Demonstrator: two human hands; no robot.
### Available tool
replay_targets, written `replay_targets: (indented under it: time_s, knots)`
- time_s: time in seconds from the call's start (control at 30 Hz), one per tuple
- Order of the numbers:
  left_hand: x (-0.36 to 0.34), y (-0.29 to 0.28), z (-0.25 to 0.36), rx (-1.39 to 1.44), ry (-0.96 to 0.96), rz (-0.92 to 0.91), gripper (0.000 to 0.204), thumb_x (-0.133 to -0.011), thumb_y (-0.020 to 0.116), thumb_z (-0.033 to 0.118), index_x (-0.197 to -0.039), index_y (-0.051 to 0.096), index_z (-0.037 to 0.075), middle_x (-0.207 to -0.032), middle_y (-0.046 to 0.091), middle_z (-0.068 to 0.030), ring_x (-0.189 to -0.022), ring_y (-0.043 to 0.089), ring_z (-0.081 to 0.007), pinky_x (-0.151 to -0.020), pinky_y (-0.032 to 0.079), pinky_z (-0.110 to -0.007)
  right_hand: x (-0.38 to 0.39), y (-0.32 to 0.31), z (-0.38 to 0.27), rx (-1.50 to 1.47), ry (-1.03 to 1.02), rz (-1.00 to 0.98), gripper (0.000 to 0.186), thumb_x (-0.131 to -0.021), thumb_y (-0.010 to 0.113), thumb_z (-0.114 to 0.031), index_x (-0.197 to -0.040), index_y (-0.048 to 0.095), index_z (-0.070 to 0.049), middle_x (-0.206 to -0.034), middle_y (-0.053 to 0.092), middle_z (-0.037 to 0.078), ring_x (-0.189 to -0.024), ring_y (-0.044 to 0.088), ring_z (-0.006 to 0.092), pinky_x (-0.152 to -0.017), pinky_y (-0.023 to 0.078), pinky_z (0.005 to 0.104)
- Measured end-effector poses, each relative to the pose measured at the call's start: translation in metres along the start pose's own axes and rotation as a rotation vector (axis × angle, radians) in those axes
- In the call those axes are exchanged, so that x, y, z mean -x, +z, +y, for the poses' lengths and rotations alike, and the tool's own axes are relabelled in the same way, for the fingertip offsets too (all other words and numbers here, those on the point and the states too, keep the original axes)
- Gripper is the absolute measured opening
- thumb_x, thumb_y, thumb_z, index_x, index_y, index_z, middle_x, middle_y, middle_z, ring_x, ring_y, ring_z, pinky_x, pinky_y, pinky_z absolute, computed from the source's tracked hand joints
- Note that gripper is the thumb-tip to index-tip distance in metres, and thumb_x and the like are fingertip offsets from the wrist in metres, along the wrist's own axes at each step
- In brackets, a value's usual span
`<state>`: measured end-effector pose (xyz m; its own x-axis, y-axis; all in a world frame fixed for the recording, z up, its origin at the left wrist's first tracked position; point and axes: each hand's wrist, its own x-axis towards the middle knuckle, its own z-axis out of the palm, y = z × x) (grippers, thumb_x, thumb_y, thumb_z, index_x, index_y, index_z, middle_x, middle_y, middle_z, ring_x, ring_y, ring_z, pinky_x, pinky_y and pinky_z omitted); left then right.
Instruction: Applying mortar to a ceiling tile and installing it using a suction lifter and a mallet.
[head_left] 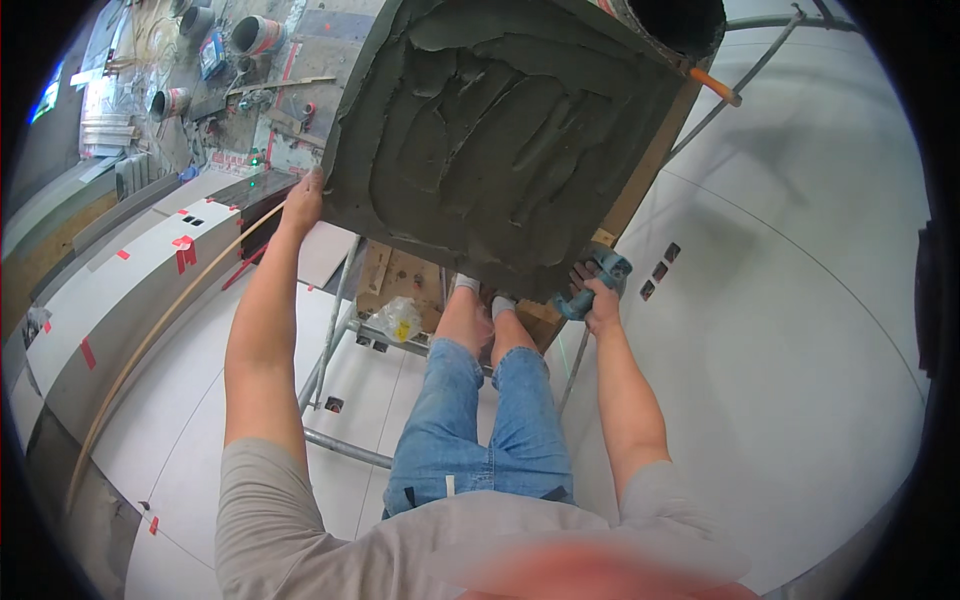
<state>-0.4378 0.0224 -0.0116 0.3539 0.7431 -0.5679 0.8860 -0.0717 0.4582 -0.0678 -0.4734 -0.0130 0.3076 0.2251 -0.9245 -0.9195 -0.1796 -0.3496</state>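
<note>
I hold a large square tile [500, 130] up in front of me, its back thickly spread with grey mortar in ridged swirls. My left hand [303, 200] grips the tile's left edge. At the tile's lower right corner, my right hand [600, 300] is closed on a blue suction-cup handle [592, 283] fixed to the tile. I stand on a wooden plank [405, 285] of a metal scaffold [335, 330], my socked feet just below the tile.
White wall tiles [800, 330] curve to my right, with small dark spacers in the joints. A black bucket [680, 22] sits at the top right. A yellow-filled plastic bag [400, 318] lies on the plank. The floor far below is cluttered with buckets and tools [220, 70].
</note>
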Motion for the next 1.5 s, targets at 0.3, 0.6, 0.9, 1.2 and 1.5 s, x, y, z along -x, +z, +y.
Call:
replay_targets:
  time_s: [0.3,0.6,0.9,1.2,1.5]
  knots:
    - [0.047,0.038,-0.019,0.161,-0.010,0.001,0.077,-0.105,0.028,0.062,-0.140,0.053,-0.002,-0.137,0.057,-0.0290,-0.135,0.050,-0.0417,-0.110,0.039,-0.040,-0.022,-0.024,-0.012,0.368,-0.166,-0.010,0.050,-0.077,0.066,0.001,-0.126,0.061,0.001,-0.116,0.066,0.011,-0.099,0.064,0.0235,-0.089,0.052,0.0383]
    - [0.120,0.082,-0.006,0.115,-0.134,0.012,0.068,-0.106,0.032,0.055,-0.118,0.064,-0.004,-0.114,0.064,-0.0334,-0.116,0.059,-0.0484,-0.094,0.047,-0.049,-0.004,-0.038,-0.029,0.544,-0.270,0.096,0.032,-0.071,0.071,-0.001,-0.103,0.067,-0.003,-0.098,0.067,0.005,-0.087,0.064,0.0201,-0.078,0.051,0.0350]
    - [0.259,0.105,-0.026,0.215,-0.368,-0.088,0.063,-0.107,0.035,0.049,-0.136,0.055,-0.003,-0.124,0.062,-0.0321,-0.126,0.056,-0.0437,-0.103,0.043,-0.044,0.076,-0.092,-0.015,0.666,-0.125,0.174,0.034,-0.068,0.071,-0.001,-0.102,0.067,-0.003,-0.095,0.068,0.006,-0.085,0.064,0.0205,-0.078,0.050,0.0356]
    - [0.392,0.006,0.082,0.125,-0.372,-0.145,0.060,-0.106,0.033,0.049,-0.124,0.062,-0.001,-0.119,0.063,-0.0321,-0.118,0.057,-0.0492,-0.098,0.045,-0.049,0.218,-0.102,-0.093,0.697,0.016,0.100,0.032,-0.069,0.066,0.004,-0.101,0.062,-0.004,-0.080,0.061,0.003,-0.063,0.058,0.0159,-0.058,0.047,0.0317]
    - [0.398,-0.115,0.149,0.491,-0.476,-0.203,0.054,-0.103,0.049,0.046,-0.108,0.069,-0.004,-0.099,0.072,-0.0121,-0.084,0.066,-0.0197,-0.075,0.052,-0.037,0.293,-0.025,-0.229,0.644,0.238,-0.049,0.022,-0.076,0.068,-0.001,-0.097,0.063,-0.005,-0.076,0.063,0.004,-0.061,0.060,0.0157,-0.055,0.050,0.0318]
